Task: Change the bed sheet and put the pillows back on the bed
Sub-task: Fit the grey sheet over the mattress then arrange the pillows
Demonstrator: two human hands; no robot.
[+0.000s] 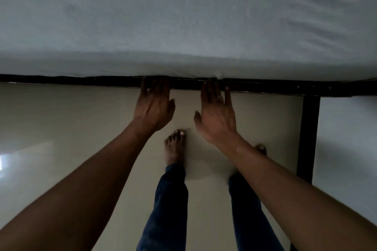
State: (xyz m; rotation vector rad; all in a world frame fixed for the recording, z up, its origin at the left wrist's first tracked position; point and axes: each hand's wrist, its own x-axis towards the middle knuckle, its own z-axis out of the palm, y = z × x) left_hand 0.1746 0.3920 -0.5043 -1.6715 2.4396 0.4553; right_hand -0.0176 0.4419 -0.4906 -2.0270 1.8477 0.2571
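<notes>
A pale white bed sheet (183,26) covers the mattress and fills the upper part of the view, with wrinkles at the far right. Its lower edge meets the dark bed frame rail (61,79). My left hand (154,106) reaches to that edge with straight fingers, the fingertips going under the sheet's hem. My right hand (217,116) does the same a little to the right, fingers flat and fingertips hidden where the sheet puckers. No pillows are in view.
A dark bed leg (308,138) drops from the rail at the right. Below is a glossy beige tiled floor (61,128). My bare feet and blue trouser legs (171,199) stand close to the bed.
</notes>
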